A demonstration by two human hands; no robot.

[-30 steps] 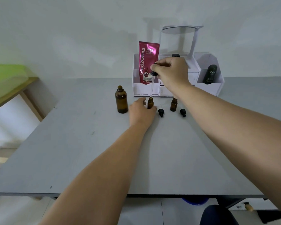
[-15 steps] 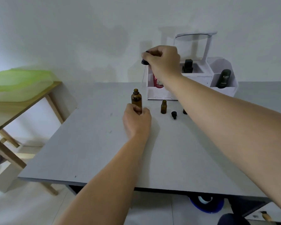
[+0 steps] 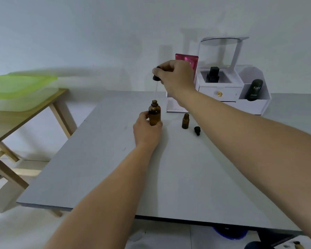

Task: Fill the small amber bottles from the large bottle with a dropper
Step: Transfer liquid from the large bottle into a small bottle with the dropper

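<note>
While the left hand (image 3: 147,129) grips the large bottle (image 3: 154,114) from its left and near side, the bottle stands upright on the grey bench (image 3: 115,168), with its mouth open. The fingers of this hand are wrapped around the lower part of the brown glass.

Above it, the right hand (image 3: 176,76) pinches the black rubber top of the dropper (image 3: 156,81) between thumb and fingers. The thin glass tube of the dropper hangs down, and its tip is just above the mouth of the large bottle. Whether the tip already enters the neck, I cannot tell.

To the right of the large bottle, one small amber bottle (image 3: 185,121) stands open on the bench, apart from the left hand. Just right of it and a little nearer, a small black cap (image 3: 197,130) lies on its side.

At the far side of the bench stands a white organiser (image 3: 221,90). A pink tube (image 3: 188,60) stands in its left part, partly hidden behind the right hand. A black bottle (image 3: 212,74) sits in the middle compartment, and a dark container (image 3: 255,89) leans in the right compartment.

On the left, beside the bench, is a wooden table (image 3: 25,112) with a green plastic lid (image 3: 20,88) on it, which looks blurred.
</note>
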